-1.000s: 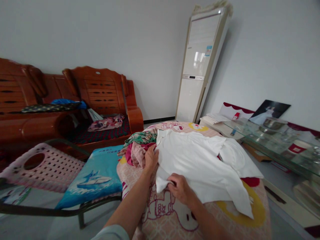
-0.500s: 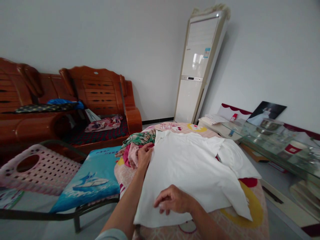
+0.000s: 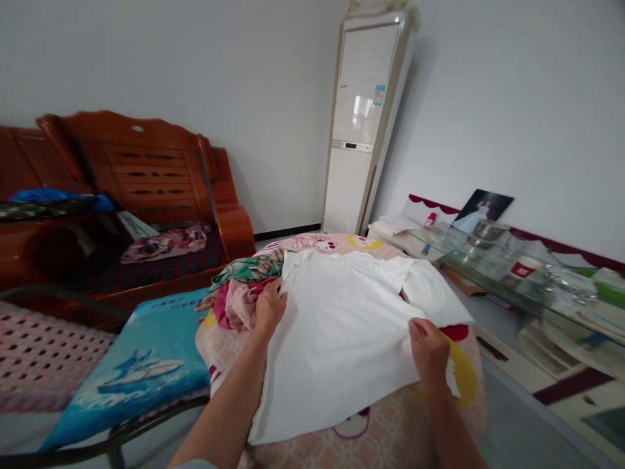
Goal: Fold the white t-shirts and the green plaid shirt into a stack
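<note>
A white T-shirt (image 3: 336, 326) lies spread over the round table in front of me. My left hand (image 3: 270, 306) is at its left edge, below the sleeve, with thumb and fingers closed on the cloth. On the opposite side my right hand (image 3: 430, 348) pinches the shirt's right edge between thumb and fingers, and small creases run in from there. Another white folded garment (image 3: 434, 296) lies at the right, beside the shirt's upper part. Left of my left hand, a crumpled pile of clothes (image 3: 239, 303) in pink and green plaid touches the shirt.
A patterned pink cloth (image 3: 293, 449) covers the table. At left stands a chair with a blue cushion (image 3: 141, 365); behind it is a wooden sofa (image 3: 146, 169). A glass-topped cabinet (image 3: 493, 273) holding a cup and bowls runs along the right. A tall air conditioner (image 3: 359, 130) fills the corner.
My right hand has moved from above the shirt's lower part to its right edge and closed on it. The shirt's right side is drawn in. The view has turned right.
</note>
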Demonstrator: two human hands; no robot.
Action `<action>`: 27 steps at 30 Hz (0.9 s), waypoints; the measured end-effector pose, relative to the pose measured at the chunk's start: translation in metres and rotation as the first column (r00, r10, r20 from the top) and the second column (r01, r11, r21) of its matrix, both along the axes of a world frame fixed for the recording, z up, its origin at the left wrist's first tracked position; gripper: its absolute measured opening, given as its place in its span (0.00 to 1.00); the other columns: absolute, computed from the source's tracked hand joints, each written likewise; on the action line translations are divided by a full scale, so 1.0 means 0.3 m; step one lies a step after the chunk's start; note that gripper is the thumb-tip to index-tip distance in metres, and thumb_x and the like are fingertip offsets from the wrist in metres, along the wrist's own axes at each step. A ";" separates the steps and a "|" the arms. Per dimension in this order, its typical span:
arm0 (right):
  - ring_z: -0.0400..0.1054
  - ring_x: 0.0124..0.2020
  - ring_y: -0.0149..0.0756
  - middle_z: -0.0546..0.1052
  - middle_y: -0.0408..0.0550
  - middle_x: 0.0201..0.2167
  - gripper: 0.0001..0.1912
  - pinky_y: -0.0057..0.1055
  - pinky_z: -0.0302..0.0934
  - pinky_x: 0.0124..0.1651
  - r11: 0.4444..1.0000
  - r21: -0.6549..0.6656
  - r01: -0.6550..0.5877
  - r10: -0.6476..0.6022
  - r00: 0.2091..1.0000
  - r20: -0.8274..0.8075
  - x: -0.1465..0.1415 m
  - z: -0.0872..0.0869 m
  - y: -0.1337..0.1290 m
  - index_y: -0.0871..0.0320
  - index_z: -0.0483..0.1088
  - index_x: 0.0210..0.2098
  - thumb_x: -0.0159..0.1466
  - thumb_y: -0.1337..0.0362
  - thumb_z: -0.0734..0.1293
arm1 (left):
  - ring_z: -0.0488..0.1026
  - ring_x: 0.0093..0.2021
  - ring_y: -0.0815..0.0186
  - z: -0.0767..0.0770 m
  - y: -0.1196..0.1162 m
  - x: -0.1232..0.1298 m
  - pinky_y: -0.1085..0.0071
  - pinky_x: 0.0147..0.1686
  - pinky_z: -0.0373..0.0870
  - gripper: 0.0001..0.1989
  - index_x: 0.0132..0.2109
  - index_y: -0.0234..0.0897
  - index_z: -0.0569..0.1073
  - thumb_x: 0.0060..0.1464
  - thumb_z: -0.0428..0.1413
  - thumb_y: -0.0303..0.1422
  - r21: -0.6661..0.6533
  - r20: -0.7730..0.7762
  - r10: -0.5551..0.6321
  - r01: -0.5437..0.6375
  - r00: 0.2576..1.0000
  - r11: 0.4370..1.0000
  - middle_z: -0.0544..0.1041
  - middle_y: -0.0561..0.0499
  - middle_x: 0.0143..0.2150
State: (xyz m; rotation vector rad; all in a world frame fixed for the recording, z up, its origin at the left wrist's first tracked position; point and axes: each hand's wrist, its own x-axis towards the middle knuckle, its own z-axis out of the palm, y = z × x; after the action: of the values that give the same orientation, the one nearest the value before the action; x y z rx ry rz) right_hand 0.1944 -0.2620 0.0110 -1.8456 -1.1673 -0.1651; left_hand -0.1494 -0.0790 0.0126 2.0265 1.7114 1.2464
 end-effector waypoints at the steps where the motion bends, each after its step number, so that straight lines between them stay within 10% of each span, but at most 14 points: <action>1: 0.71 0.34 0.43 0.78 0.59 0.34 0.21 0.34 0.61 0.40 0.996 0.001 0.087 -0.087 0.994 0.059 0.044 -0.009 -0.024 0.65 0.75 0.36 0.60 0.54 0.59 | 0.73 0.44 0.57 0.023 -0.020 0.027 0.64 0.47 0.69 0.20 0.51 0.32 0.74 0.49 0.55 0.27 0.047 -0.019 -0.032 0.033 0.999 0.998 0.77 0.42 0.46; 4: 0.70 0.36 0.45 0.78 0.62 0.36 0.23 0.36 0.59 0.40 0.962 -0.123 0.242 -0.214 0.955 0.203 0.137 -0.031 -0.074 0.66 0.75 0.39 0.61 0.54 0.57 | 0.74 0.39 0.62 0.096 -0.129 0.146 0.69 0.41 0.69 0.11 0.43 0.35 0.77 0.53 0.54 0.29 -0.010 -0.045 -0.370 0.370 0.928 0.929 0.78 0.46 0.40; 9: 0.69 0.31 0.42 0.78 0.56 0.31 0.24 0.32 0.55 0.33 0.874 -0.416 0.252 -0.193 0.965 0.180 0.198 -0.055 -0.092 0.61 0.76 0.39 0.61 0.50 0.58 | 0.74 0.34 0.66 0.116 -0.399 0.347 0.73 0.36 0.68 0.10 0.41 0.37 0.77 0.54 0.57 0.36 -0.299 -0.187 -0.935 0.890 0.300 0.345 0.78 0.50 0.36; 18: 0.65 0.26 0.38 0.76 0.54 0.24 0.21 0.31 0.52 0.30 0.947 -0.269 0.176 -0.139 0.979 0.152 0.220 -0.036 -0.080 0.61 0.75 0.27 0.60 0.54 0.57 | 0.74 0.40 0.58 -0.004 -0.549 0.452 0.65 0.37 0.72 0.07 0.39 0.34 0.73 0.54 0.52 0.28 -0.372 -0.539 -0.802 0.781 0.258 0.501 0.75 0.41 0.40; 23: 0.68 0.28 0.40 0.78 0.53 0.26 0.20 0.32 0.57 0.33 0.978 -0.197 0.072 -0.071 0.997 0.015 0.261 0.013 -0.080 0.60 0.75 0.28 0.58 0.52 0.59 | 0.75 0.37 0.64 0.031 -0.484 0.412 0.72 0.40 0.70 0.14 0.43 0.37 0.77 0.46 0.57 0.24 -0.379 -0.277 -0.952 0.896 0.129 0.232 0.78 0.49 0.36; 27: 0.71 0.32 0.42 0.78 0.52 0.29 0.12 0.33 0.58 0.35 0.904 -0.419 0.083 -0.041 0.993 0.110 0.302 0.004 -0.103 0.59 0.75 0.29 0.55 0.59 0.63 | 0.73 0.30 0.70 0.030 -0.462 0.374 0.77 0.33 0.68 0.18 0.48 0.39 0.77 0.47 0.62 0.28 -0.391 -0.064 -0.997 0.918 0.039 0.061 0.78 0.53 0.31</action>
State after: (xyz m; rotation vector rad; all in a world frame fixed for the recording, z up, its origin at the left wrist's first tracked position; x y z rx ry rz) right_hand 0.2849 -0.2929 0.0123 -2.2798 -1.2871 -0.0382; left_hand -0.0372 -0.2176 0.0214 2.4219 0.0453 0.1226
